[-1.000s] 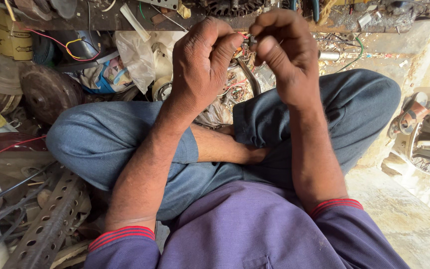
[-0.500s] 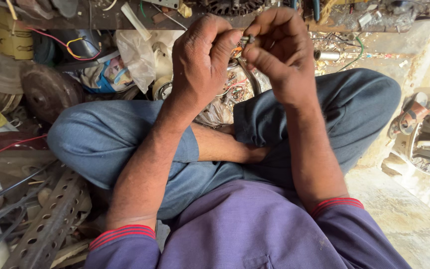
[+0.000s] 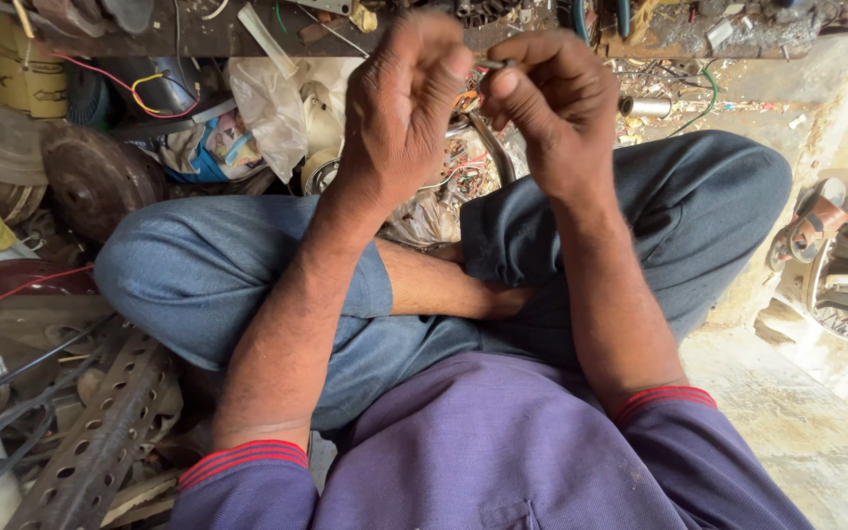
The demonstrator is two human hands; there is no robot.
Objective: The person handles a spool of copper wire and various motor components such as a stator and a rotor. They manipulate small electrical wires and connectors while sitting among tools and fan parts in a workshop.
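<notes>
Hands are held raised, close together, above the crossed legs (image 3: 277, 285). A small grey metal piece (image 3: 491, 65) is pinched between the fingertips of the left hand (image 3: 399, 108) and the right hand (image 3: 556, 108); what kind of part it is cannot be told. Compared with half a second ago, the right thumb is seen shifted forward over the piece, and the left fingers are curled more tightly; the piece is kept at the same place between both hands. This is judged as a small adjustment of the grip, with fine work on the piece continuing. Scrap parts are spread around: a perforated bar (image 3: 90, 442) toward the lower left corner, a rusty disc (image 3: 100, 177) at the left edge, a plastic bag (image 3: 267, 108) behind the left knee.
</notes>
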